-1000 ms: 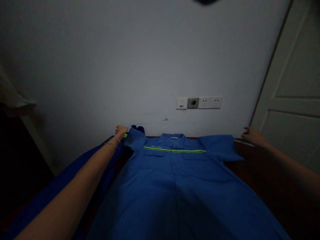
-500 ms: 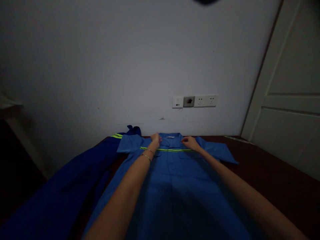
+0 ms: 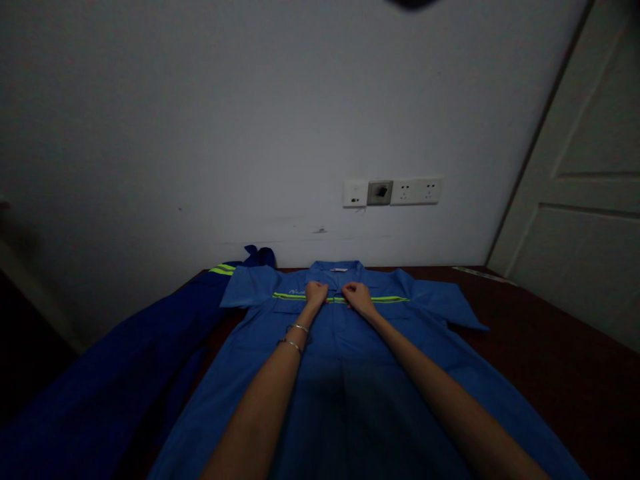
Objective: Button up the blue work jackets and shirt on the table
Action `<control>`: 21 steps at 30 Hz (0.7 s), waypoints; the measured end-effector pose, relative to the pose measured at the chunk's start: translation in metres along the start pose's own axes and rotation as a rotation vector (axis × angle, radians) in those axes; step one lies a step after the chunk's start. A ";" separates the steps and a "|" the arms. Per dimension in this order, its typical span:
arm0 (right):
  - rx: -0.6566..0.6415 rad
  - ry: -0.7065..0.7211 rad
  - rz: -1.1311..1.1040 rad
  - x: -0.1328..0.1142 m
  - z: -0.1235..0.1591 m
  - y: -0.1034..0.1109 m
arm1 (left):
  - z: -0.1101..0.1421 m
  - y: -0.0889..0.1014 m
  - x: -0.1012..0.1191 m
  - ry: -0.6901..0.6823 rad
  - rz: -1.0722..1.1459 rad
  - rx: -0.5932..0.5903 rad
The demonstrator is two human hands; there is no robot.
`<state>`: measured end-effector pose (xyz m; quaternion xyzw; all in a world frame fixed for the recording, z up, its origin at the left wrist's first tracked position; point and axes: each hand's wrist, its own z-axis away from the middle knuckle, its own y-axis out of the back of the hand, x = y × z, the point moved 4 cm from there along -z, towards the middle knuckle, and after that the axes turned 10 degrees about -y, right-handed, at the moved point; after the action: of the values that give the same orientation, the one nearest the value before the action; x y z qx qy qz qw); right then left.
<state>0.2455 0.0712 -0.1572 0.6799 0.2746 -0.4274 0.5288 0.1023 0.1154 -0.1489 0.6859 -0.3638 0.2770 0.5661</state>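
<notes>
A light-blue short-sleeved work shirt (image 3: 340, 373) lies front up and spread out, its collar toward the wall and a yellow-green stripe across the chest. My left hand (image 3: 317, 294), with two bangles on the wrist, is closed in a pinch on the shirt front just left of the centre line. Opposite it, my right hand (image 3: 358, 297) pinches the cloth on the other side of the centre line, close to the stripe. A small gap separates the two hands. The fingertips and the cloth in them are partly hidden.
Left of the shirt lies a dark-blue garment (image 3: 135, 353) with yellow-green bands. Both rest on a dark reddish-brown tabletop (image 3: 520, 333). Behind stands a wall with a row of sockets (image 3: 393, 192). A pale panelled door (image 3: 575, 193) is at the right.
Both hands have come down from beside the collar to the chest stripe and closer together at the centre line. The view has shifted slightly.
</notes>
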 end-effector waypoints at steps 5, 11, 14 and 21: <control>0.020 0.044 -0.036 0.000 0.002 -0.001 | 0.001 -0.007 -0.002 -0.053 0.025 -0.058; 0.037 0.009 -0.093 0.001 0.003 -0.001 | 0.000 -0.009 -0.005 -0.122 0.121 -0.230; 0.000 -0.005 -0.068 0.000 0.004 0.000 | -0.001 -0.009 -0.003 -0.162 0.155 -0.309; -0.025 0.446 0.333 -0.018 0.010 0.011 | -0.006 -0.013 0.001 -0.158 0.103 -0.340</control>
<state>0.2431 0.0598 -0.1372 0.7863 0.2738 -0.1708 0.5268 0.1133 0.1222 -0.1542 0.5804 -0.4832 0.1852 0.6287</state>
